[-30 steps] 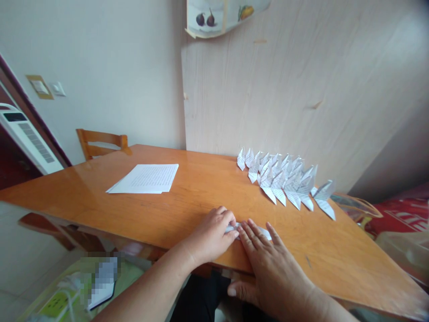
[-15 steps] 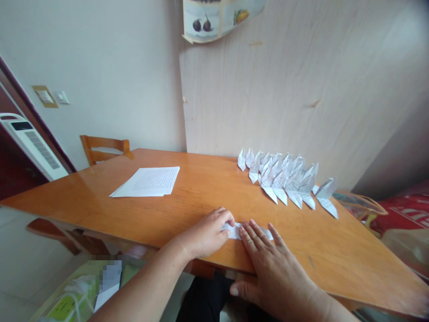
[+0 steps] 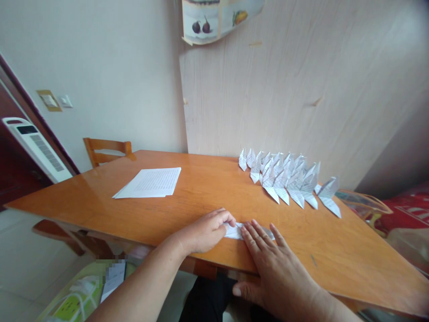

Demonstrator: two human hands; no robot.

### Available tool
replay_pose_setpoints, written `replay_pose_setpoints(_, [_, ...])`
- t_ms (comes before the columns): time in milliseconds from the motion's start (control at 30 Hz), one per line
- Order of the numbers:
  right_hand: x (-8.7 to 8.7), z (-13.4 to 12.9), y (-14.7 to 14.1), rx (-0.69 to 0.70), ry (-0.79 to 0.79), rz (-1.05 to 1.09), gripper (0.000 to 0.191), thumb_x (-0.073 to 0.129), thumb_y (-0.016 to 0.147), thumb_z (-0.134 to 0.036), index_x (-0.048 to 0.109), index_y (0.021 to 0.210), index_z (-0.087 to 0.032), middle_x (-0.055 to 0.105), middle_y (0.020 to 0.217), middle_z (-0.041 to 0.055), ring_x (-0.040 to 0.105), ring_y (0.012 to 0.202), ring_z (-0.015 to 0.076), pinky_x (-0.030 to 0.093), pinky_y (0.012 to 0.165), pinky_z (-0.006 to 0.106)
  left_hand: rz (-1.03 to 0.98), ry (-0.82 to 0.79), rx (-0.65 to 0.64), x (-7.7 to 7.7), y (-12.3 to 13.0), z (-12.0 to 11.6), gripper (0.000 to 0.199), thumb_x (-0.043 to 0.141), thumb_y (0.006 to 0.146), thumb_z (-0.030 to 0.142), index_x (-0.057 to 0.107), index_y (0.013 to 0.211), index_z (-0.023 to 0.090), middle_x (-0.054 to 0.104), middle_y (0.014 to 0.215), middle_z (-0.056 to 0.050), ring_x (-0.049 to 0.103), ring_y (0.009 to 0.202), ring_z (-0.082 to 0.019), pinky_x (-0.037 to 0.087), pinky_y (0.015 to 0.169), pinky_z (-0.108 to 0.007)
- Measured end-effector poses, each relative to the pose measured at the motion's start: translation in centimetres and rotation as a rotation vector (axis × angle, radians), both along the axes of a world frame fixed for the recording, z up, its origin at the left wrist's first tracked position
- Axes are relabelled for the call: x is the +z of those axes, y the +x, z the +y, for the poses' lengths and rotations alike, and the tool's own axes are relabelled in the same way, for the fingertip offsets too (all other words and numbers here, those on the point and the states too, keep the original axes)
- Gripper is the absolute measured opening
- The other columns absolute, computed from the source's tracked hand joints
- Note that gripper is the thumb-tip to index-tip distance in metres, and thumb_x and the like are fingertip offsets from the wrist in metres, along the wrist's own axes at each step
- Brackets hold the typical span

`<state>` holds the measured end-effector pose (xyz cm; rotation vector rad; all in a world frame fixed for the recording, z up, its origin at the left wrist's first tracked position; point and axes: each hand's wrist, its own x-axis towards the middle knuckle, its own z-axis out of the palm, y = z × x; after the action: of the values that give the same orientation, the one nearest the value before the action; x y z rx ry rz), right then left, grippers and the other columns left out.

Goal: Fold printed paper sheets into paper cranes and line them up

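Flattening of a folded paper strip [image 3: 235,231] by hand. The strip lies on the wooden counter [image 3: 201,190], near the edge closest to the person, partly covered by both hands. The left grip [image 3: 208,230] is pinched on the strip's left end, fingers curled over it and thumb alongside; the right grip [image 3: 276,261] is released and grasps nothing, its fingers laid flat and slightly spread across the right part, its thumb below the counter's edge. For a good crease, the left end should probably be held firmly enough that the layers do not slide, while the flat fingers press straight down and then sweep outward along the fold, away from the pinch. The edges are best lined up before pressure is applied, since a skewed layer would likely set crookedly; how they meet beneath the right fingers cannot be seen. Well apart stand the folded paper figures [image 3: 295,181], at the far right, and a stack of printed sheets [image 3: 150,182] lies farther left
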<state>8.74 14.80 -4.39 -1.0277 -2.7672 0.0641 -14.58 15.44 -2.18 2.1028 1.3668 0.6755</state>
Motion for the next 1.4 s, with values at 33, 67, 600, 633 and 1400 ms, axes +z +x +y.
replay_pose_setpoints(33, [-0.1, 0.0, 0.0, -0.001, 0.004, 0.003, 0.105, 0.06, 0.077, -0.076, 0.033, 0.155, -0.011, 0.033, 0.158, 0.0206, 0.025, 0.147, 0.0408, 0.016, 0.118, 0.066, 0.001, 0.012, 0.008, -0.1, 0.1, 0.0, 0.027, 0.045, 0.089, 0.013, 0.06, 0.109, 0.024, 0.063, 0.116, -0.003, 0.057, 0.112, -0.018, 0.043, 0.102, -0.032])
replay_pose_setpoints(67, [-0.2, 0.0, 0.1, -0.001, 0.005, 0.002, 0.105, 0.058, 0.078, -0.076, 0.032, 0.155, -0.01, 0.032, 0.158, 0.0205, 0.025, 0.147, 0.0406, 0.016, 0.119, 0.066, 0.003, 0.026, 0.011, -0.2, 0.2, -0.1, 0.025, 0.047, 0.089, 0.015, 0.06, 0.108, 0.024, 0.062, 0.115, -0.003, 0.057, 0.111, -0.018, 0.043, 0.102, -0.033])
replay_pose_setpoints(600, [0.3, 0.0, -0.2, -0.004, -0.008, -0.081, 0.11, 0.053, 0.076, -0.083, 0.029, 0.156, -0.01, 0.027, 0.159, 0.0198, 0.024, 0.147, 0.0426, 0.014, 0.117, 0.071, 0.128, 0.176, 0.038, -0.5, 2.0, -0.7, 0.023, 0.053, 0.095, 0.025, 0.066, 0.114, 0.025, 0.059, 0.112, -0.006, 0.056, 0.11, -0.022, 0.044, 0.102, -0.035])
replay_pose_setpoints(633, [0.2, 0.1, -0.1, -0.001, 0.004, -0.073, 0.11, 0.052, 0.076, -0.083, 0.029, 0.156, -0.011, 0.027, 0.159, 0.0194, 0.025, 0.147, 0.0423, 0.014, 0.117, 0.07, 0.124, 0.18, 0.037, -0.6, 2.0, -0.7, 0.024, 0.053, 0.095, 0.025, 0.067, 0.115, 0.025, 0.059, 0.112, -0.006, 0.057, 0.11, -0.022, 0.044, 0.102, -0.035])
replay_pose_setpoints(1400, [-1.3, 0.3, 5.8, 0.049, 0.19, -0.046, 0.11, 0.055, 0.081, -0.077, 0.008, 0.16, -0.018, 0.032, 0.158, 0.0176, 0.038, 0.141, 0.0423, 0.015, 0.116, 0.068, 0.107, 0.204, 0.044, -1.0, 1.9, -0.4, 0.023, 0.056, 0.092, 0.024, 0.07, 0.109, 0.021, 0.062, 0.107, -0.007, 0.058, 0.106, -0.023, 0.046, 0.098, -0.034])
